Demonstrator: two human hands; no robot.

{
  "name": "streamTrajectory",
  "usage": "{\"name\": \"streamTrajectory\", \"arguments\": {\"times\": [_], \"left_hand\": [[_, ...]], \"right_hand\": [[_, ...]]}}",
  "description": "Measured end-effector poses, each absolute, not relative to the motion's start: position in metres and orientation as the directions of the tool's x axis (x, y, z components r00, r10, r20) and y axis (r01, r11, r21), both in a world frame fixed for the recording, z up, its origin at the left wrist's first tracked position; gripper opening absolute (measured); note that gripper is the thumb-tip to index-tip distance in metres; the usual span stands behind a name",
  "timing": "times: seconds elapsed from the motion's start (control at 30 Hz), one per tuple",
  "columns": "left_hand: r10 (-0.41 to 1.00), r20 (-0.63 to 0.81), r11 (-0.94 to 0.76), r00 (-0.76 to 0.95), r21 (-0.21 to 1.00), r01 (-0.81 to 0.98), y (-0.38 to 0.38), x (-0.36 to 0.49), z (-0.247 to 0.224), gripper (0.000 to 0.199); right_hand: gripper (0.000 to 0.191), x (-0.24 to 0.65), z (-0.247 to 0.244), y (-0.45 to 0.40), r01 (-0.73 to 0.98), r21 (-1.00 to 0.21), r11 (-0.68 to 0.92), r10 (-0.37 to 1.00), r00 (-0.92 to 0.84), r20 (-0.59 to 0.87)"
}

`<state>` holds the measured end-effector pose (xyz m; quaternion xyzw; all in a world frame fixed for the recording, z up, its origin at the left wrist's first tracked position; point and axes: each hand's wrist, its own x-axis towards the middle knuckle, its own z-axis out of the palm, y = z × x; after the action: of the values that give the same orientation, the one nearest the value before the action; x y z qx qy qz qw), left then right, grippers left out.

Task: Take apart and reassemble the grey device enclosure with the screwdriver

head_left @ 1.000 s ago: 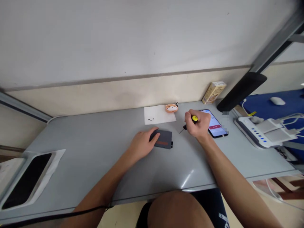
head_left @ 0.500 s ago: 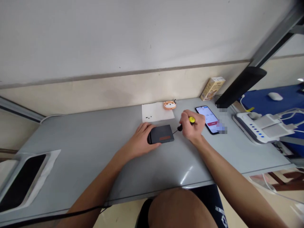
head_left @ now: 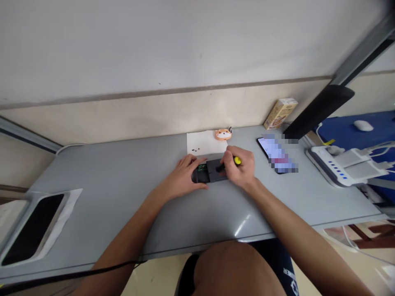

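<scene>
Two bare hands were over a dark grey casing [head_left: 216,169] on a grey worktop [head_left: 101,176]; the left hand [head_left: 185,176] was open, its fingers spread and lying on the casing's left end; a green circuit board [head_left: 201,167] showed through an opening in the casing, just right of those fingers; the right hand [head_left: 239,166] was closed around a yellow-and-black screwdriver [head_left: 237,160], whose dark end pointed left over the casing, with the tip too dark and small to make out. Just beyond the left hand's fingertips lay a sheet of white paper [head_left: 205,142], with a few small black screws [head_left: 195,150] on it; an orange dog-faced charm [head_left: 223,134] sat at the paper's far edge, ahead of the right hand. To the right of that hand lay a smartphone [head_left: 262,144], its screen blurred; farther ahead and right, a cardboard box [head_left: 280,114] stood tilted at the worktop's back edge; well right of the hand sat a white power strip [head_left: 330,166]; well left of the left hand, a black slab [head_left: 32,226] lay near the worktop's corner.
</scene>
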<state>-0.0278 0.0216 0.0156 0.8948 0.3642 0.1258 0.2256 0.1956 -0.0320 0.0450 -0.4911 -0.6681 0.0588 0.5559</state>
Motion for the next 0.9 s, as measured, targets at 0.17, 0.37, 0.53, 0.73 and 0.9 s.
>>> {"name": "streamTrajectory", "arguments": {"times": [0.17, 0.37, 0.53, 0.73, 0.9], "left_hand": [[0.701, 0.061, -0.639, 0.71, 0.495, 0.588, 0.022, -0.03, 0.017, 0.085], [0.705, 0.051, -0.633, 0.707, 0.496, 0.594, 0.024, -0.034, 0.018, 0.077], [0.689, 0.065, -0.67, 0.722, 0.438, 0.599, 0.02, -0.031, 0.022, 0.073], [0.633, 0.121, -0.733, 0.765, 0.411, 0.542, 0.016, -0.025, 0.025, 0.07], [0.613, 0.178, -0.762, 0.77, 0.391, 0.516, 0.014, -0.024, 0.028, 0.051]], "right_hand": [[0.041, 0.219, 0.053, -0.026, 0.523, -0.742, 0.419, 0.74, 0.278, 0.613], [0.04, 0.234, 0.056, -0.023, 0.549, -0.733, 0.402, 0.708, 0.32, 0.629], [0.041, 0.228, 0.054, -0.025, 0.489, -0.757, 0.434, 0.673, 0.384, 0.633], [0.043, 0.205, 0.047, -0.032, 0.518, -0.688, 0.508, 0.754, 0.119, 0.647], [0.042, 0.197, 0.041, -0.033, 0.542, -0.608, 0.58, 0.697, 0.058, 0.715]]}}
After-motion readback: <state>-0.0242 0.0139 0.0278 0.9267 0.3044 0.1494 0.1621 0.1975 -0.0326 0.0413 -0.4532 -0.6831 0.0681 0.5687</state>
